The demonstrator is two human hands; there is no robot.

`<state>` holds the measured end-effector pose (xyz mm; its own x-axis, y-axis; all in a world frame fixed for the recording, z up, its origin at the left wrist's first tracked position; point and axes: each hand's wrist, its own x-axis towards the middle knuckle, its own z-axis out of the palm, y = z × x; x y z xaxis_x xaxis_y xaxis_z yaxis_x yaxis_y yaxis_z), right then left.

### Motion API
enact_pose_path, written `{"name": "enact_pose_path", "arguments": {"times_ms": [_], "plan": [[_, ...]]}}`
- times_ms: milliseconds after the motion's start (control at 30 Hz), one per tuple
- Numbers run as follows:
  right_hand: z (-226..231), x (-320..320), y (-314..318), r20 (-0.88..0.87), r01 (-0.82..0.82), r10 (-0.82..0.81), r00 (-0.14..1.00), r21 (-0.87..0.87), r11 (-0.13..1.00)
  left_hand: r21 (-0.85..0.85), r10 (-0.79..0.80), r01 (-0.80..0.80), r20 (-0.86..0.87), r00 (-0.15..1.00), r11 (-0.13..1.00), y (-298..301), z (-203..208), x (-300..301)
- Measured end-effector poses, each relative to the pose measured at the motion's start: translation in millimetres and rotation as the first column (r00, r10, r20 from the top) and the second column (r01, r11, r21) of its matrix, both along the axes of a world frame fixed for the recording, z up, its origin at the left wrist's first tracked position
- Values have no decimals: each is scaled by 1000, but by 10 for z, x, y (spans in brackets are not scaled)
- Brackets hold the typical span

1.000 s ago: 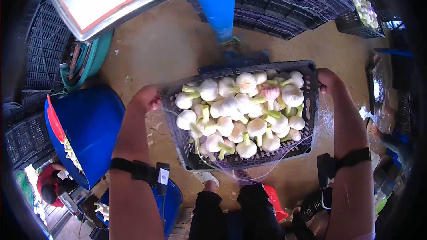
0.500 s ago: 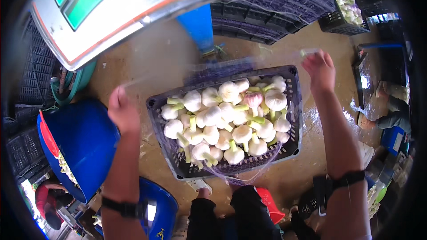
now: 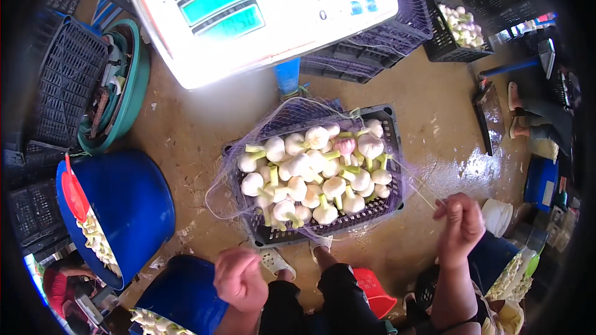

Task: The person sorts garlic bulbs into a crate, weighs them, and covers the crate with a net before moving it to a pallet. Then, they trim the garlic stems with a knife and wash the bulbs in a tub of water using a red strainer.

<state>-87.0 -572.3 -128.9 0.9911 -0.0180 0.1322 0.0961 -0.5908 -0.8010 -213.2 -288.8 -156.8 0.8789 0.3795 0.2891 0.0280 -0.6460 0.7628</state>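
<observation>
White garlic bulbs [image 3: 310, 161] with short green stems fill a black plastic crate [image 3: 395, 125]; one bulb is pinkish. A purple mesh bag [image 3: 248, 136] lies over the crate's rims, its pale edge cord looping out past the left side. Right of the crate, my right hand [image 3: 459, 226] is closed on a thin pale drawstring [image 3: 424, 195], which runs taut to the mesh at the crate's right side. My left hand [image 3: 241, 279] is closed with curled fingers below the crate's near left corner, apart from it. Whatever it may hold is hidden.
A white weighing scale [image 3: 279, 37] with green displays looms at the top on a blue post [image 3: 287, 77]. Blue tubs [image 3: 124, 205] stand left, with a red scoop [image 3: 76, 192] in one. A red basin [image 3: 372, 291] sits near my feet. Stacked crates [image 3: 372, 49] stand behind.
Both hands have come down toward me, the left also moving right. The mesh that was stretched between them beyond the crate now lies draped around it. The view has shifted.
</observation>
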Motion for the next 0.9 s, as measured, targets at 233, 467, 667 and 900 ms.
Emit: {"name": "enact_pose_path", "arguments": {"times_ms": [233, 467, 667, 900], "plan": [[332, 170, 396, 227, 47, 276, 934, -845, 533, -143, -132, 104, -201, 971, 984, -491, -512, 470], [-1201, 152, 733, -423, -347, 158, 892, -420, 839, -147, -380, 351, -364, 851, 925, -953, -1697, 1658], [-2299, 396, 604, -557, -167, -95, 825, -401, 901, -163, -451, 443, -568, 689, 882, -1118, -2149, 1962], [-2377, 322, 742, -576, -31, -284, 767, -474, 880, 9, -530, 626, -524, 667, 780, -1039, -2146, 2003]]}}
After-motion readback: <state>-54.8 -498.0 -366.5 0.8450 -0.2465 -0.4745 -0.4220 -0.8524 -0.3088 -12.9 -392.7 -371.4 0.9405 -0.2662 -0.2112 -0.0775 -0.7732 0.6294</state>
